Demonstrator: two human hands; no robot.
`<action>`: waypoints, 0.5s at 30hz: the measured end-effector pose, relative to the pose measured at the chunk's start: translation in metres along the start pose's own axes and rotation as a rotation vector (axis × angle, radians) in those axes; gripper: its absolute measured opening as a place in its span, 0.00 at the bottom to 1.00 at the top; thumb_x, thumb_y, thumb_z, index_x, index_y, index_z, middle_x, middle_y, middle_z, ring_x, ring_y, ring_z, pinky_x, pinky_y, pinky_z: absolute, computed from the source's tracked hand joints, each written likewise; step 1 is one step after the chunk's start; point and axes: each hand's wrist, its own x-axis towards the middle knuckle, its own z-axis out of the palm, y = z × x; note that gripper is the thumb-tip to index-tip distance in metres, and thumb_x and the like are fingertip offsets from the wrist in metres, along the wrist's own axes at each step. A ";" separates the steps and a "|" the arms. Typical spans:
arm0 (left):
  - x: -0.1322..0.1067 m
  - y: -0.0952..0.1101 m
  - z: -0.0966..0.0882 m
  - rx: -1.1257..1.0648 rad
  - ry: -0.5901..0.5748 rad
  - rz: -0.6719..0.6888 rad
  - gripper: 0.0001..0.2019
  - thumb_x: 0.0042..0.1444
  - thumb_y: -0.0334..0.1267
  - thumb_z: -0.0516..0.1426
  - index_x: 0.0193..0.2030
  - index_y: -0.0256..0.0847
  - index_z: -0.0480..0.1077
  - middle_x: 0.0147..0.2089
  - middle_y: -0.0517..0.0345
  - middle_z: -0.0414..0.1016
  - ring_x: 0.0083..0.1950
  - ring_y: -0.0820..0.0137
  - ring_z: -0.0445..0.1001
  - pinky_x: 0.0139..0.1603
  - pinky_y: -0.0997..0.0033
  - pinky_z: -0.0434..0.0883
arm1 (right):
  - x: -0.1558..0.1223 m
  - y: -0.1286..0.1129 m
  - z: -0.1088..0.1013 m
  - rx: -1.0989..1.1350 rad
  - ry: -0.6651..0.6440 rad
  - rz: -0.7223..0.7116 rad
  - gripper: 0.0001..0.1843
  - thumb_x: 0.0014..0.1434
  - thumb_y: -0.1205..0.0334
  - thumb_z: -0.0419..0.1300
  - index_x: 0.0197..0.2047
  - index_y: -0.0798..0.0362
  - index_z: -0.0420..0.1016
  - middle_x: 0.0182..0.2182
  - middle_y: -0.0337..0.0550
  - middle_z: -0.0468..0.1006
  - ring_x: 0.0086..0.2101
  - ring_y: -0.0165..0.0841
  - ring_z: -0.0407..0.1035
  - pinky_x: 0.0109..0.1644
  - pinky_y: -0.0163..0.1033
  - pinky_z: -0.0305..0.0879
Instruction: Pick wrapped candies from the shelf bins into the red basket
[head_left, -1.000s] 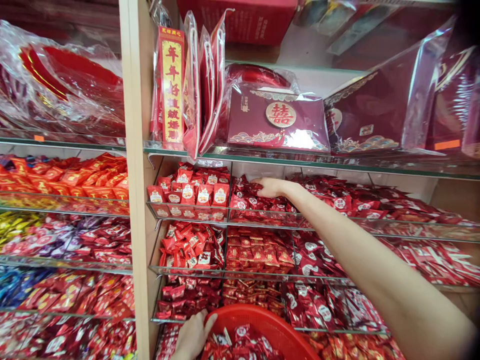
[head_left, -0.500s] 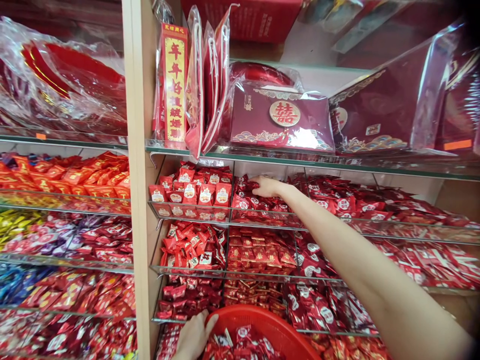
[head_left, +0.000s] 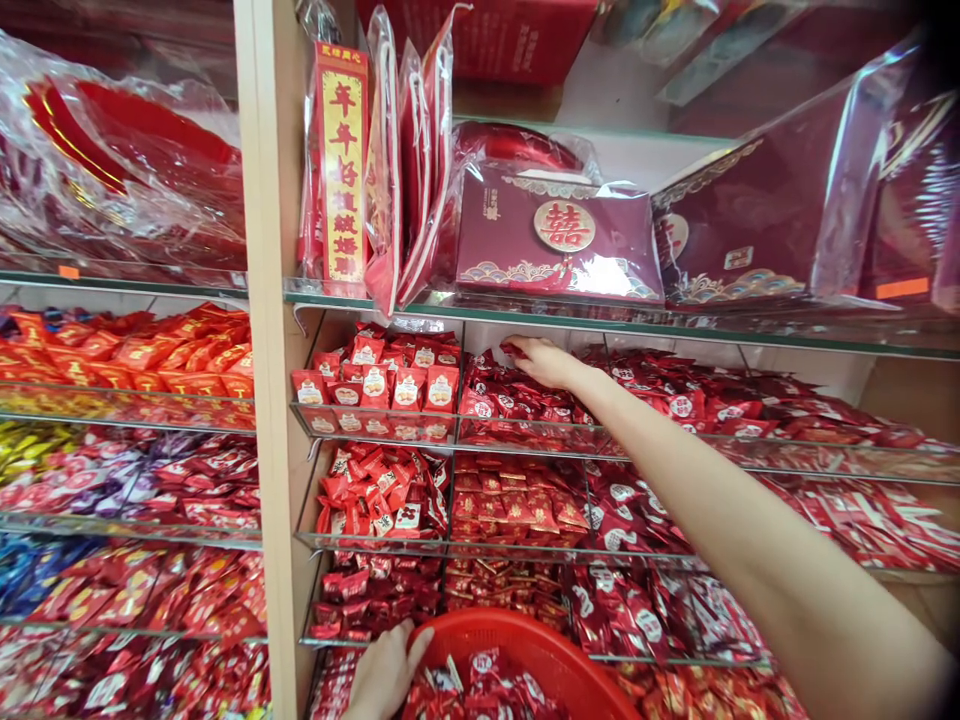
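My right hand (head_left: 544, 362) is over a compartment of dark red wrapped candies (head_left: 517, 402) on the upper candy shelf. Its fingers are closed on a dark red wrapped candy (head_left: 512, 349); how many are in the grip is hidden. Low in the view, my left hand (head_left: 386, 672) grips the left rim of a red plastic basket (head_left: 551, 645), thumb at the edge. Inside the basket lie several red wrapped candies (head_left: 487, 685), partly cut off by the frame.
A glass shelf (head_left: 600, 318) with a maroon gift box (head_left: 559, 235) and plastic-wrapped red packets runs just above my right hand. Clear dividers and front lips bound the candy compartments. A wooden upright (head_left: 270, 400) stands to the left, with more candy shelves beyond it.
My right hand has risen slightly out of the candies, and a dark red candy now shows at its fingertips. My left hand stays on the basket rim. The view has shifted slightly.
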 end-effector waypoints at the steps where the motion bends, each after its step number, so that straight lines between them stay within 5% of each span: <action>1: 0.000 0.000 0.000 0.001 -0.001 0.002 0.24 0.58 0.55 0.38 0.38 0.42 0.67 0.37 0.51 0.78 0.43 0.63 0.75 0.38 0.71 0.66 | -0.003 0.004 -0.004 -0.005 0.016 -0.003 0.22 0.58 0.63 0.47 0.56 0.49 0.61 0.51 0.43 0.70 0.49 0.36 0.65 0.52 0.38 0.59; 10: 0.000 0.001 -0.002 0.010 -0.010 0.015 0.23 0.59 0.54 0.37 0.39 0.43 0.67 0.38 0.52 0.78 0.44 0.64 0.75 0.39 0.71 0.66 | -0.023 0.013 0.000 -0.007 -0.135 0.082 0.21 0.58 0.53 0.50 0.52 0.50 0.66 0.49 0.46 0.72 0.48 0.39 0.66 0.51 0.39 0.59; 15: -0.001 0.003 -0.003 0.013 -0.002 0.017 0.23 0.59 0.54 0.38 0.37 0.43 0.67 0.37 0.52 0.78 0.43 0.63 0.75 0.38 0.70 0.66 | -0.024 0.008 0.010 0.077 -0.156 0.099 0.34 0.52 0.39 0.51 0.55 0.53 0.63 0.50 0.51 0.71 0.48 0.41 0.66 0.50 0.41 0.61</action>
